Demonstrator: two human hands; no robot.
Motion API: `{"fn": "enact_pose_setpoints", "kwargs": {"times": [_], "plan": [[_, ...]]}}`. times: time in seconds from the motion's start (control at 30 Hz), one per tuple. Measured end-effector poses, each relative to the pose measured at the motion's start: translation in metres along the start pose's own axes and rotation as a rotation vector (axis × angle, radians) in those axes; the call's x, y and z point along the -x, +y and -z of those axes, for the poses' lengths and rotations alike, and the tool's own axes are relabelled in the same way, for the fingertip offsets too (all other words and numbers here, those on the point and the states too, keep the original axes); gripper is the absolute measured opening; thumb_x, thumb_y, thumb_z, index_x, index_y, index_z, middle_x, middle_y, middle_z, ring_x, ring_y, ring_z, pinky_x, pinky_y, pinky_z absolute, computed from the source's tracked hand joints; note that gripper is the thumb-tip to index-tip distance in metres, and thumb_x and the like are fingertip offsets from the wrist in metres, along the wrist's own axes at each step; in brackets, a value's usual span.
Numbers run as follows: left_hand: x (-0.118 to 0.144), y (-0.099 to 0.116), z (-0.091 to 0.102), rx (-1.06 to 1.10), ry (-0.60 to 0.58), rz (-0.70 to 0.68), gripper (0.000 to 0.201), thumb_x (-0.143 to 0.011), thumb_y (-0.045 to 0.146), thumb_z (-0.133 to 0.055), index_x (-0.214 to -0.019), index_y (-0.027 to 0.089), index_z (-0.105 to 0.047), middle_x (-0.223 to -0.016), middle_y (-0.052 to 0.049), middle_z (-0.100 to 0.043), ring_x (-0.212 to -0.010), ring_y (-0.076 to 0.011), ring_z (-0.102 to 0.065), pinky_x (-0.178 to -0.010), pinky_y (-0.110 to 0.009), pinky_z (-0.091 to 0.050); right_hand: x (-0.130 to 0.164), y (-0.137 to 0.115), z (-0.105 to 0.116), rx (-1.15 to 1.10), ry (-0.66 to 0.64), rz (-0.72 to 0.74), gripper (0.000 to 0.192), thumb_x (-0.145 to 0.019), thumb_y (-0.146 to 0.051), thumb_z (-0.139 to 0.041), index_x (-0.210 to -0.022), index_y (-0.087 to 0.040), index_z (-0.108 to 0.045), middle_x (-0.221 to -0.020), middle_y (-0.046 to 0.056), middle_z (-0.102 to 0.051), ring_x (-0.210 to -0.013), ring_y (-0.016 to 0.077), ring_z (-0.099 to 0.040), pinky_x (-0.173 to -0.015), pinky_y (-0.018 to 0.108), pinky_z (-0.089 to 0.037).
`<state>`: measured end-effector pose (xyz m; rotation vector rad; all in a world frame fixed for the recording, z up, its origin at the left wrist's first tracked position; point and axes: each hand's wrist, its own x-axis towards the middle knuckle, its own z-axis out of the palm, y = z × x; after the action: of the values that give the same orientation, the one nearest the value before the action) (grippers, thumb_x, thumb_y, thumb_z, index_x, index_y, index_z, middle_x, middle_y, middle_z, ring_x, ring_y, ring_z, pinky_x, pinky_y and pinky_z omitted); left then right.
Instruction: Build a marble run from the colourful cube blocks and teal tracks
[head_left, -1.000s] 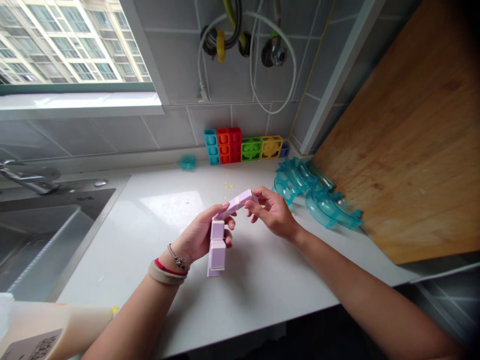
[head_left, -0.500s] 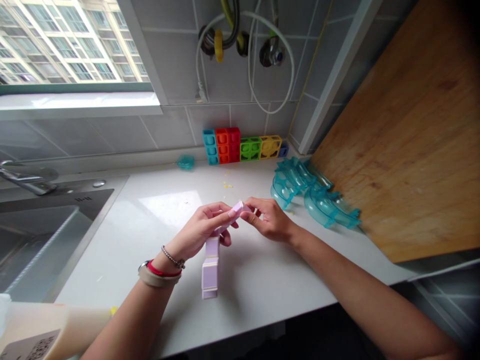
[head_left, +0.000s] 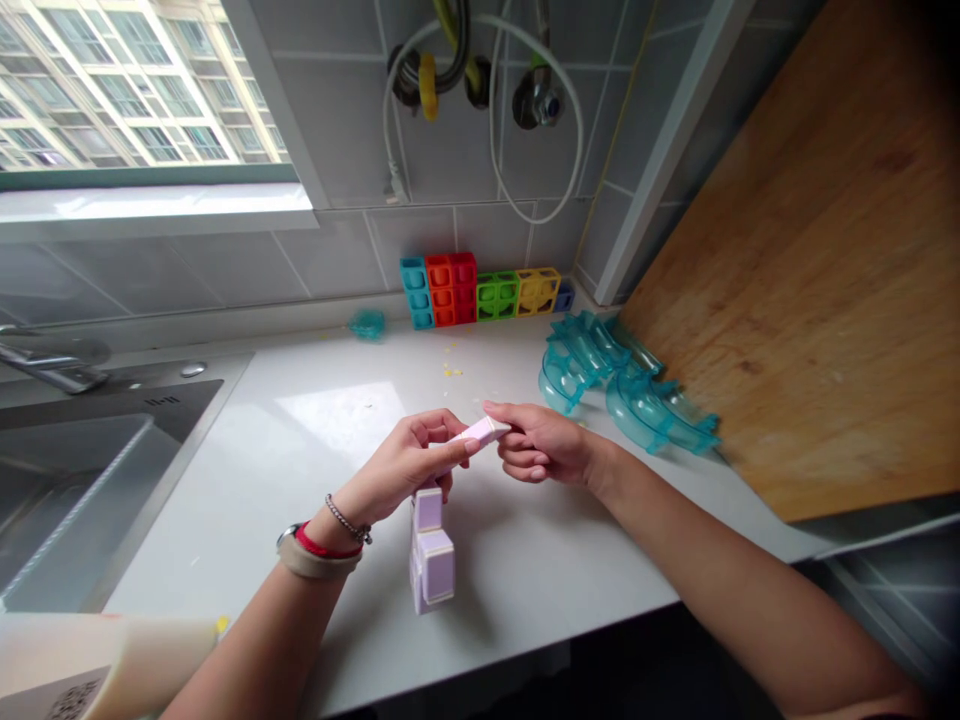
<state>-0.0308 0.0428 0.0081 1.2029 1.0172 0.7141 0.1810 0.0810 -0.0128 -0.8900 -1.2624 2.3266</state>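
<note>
both hands hold a chain of pale lilac plastic blocks (head_left: pixel 433 545) above the white countertop (head_left: pixel 525 560). the left hand (head_left: pixel 409 462) pinches the chain at its bend, its lower links hanging down below the fingers. the right hand (head_left: pixel 544 445) grips the top link's free end between thumb and forefinger. the step looks like folding that top link at its joint; it calls for a firm left-hand hold while the right hand turns. translucent teal curved track pieces (head_left: pixel 622 385) lie well apart at right
</note>
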Motion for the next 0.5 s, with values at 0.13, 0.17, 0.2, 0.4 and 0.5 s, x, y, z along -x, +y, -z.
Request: {"fn": "enact_pose_setpoints", "kwargs": {"times": [0.13,0.17,0.2,0.4,0.5], "plan": [[-0.002,-0.002,-0.001,0.082,0.006,0.039,0.035,-0.08,0.046,-0.08,-0.085,0.017,-0.061,-0.077,0.0,-0.063,-0.046,-0.0086,-0.057,-0.043,-0.021,-0.049,0.0,-0.001,0.002,0.016,0.055,0.065,0.063,-0.094,-0.069,-0.05,-0.053,-0.023,-0.036,-0.037,-0.006,-0.035,-0.033,0.0083,-0.036,-0.034,0.02,-0.034],[-0.003,-0.004,-0.001,0.122,0.012,0.05,0.035,-0.08,0.046,-0.08,-0.086,0.018,-0.06,-0.078,0.0,-0.062,-0.046,-0.0086,-0.057,-0.042,-0.021,-0.048,-0.001,0.0,0.0,0.06,0.133,0.164,0.062,-0.092,-0.071,-0.052,-0.056,-0.021,-0.042,-0.041,-0.004,-0.042,-0.037,0.009,-0.042,-0.036,0.02,-0.037],[-0.003,-0.005,-0.001,0.161,0.018,0.06,0.035,-0.08,0.047,-0.079,-0.086,0.018,-0.059,-0.079,0.001,-0.062,-0.046,-0.0083,-0.056,-0.042,-0.02,-0.047,-0.001,0.001,-0.003,0.109,0.195,0.263,0.06,-0.089,-0.073,-0.055,-0.063,-0.019,-0.05,-0.048,-0.003,-0.05,-0.041,0.0098,-0.048,-0.038,0.02,-0.041],[-0.004,-0.009,-0.003,0.361,-0.034,0.108,0.036,-0.085,0.052,-0.074,-0.088,0.018,-0.06,-0.077,0.001,-0.059,-0.046,-0.0058,-0.05,-0.045,-0.02,-0.045,-0.004,0.005,-0.016,0.266,0.185,0.538,0.049,-0.075,-0.058,-0.082,-0.093,-0.018,-0.06,-0.073,-0.001,-0.066,-0.052,0.0088,-0.052,-0.043,0.019,-0.043],[-0.006,-0.01,-0.004,0.491,-0.032,0.13,0.045,-0.087,0.062,-0.066,-0.095,0.018,-0.063,-0.076,-0.001,-0.062,-0.054,-0.0098,-0.055,-0.054,-0.023,-0.05,-0.004,0.004,-0.016,0.211,0.277,0.622,0.041,-0.076,-0.051,-0.083,-0.088,-0.018,-0.062,-0.067,-0.003,-0.06,-0.05,0.0083,-0.048,-0.042,0.021,-0.039]]}}
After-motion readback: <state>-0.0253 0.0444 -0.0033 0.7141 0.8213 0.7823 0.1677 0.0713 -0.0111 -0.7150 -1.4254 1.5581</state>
